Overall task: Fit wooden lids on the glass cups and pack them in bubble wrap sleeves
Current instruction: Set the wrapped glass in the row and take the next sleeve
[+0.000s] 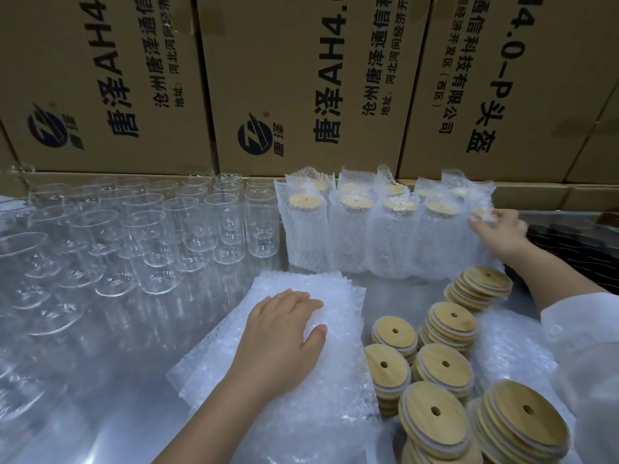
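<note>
Several bare glass cups (197,226) stand in rows on the left of the table. A stack of flat bubble wrap sleeves (338,313) lies at the front centre, and my left hand (284,333) rests flat on top of it. Several sleeved cups with wooden lids (355,232) stand in rows at the back. My right hand (499,229) grips the top of the rightmost sleeved cup (462,249). Stacks of round wooden lids (438,380) with a centre hole sit at the front right.
A wall of printed cardboard boxes (284,82) closes off the back of the table. A dark mesh surface (569,242) lies at the right edge. More bubble wrap (512,349) lies beside the lid stacks. The steel table (110,390) shows at the front left.
</note>
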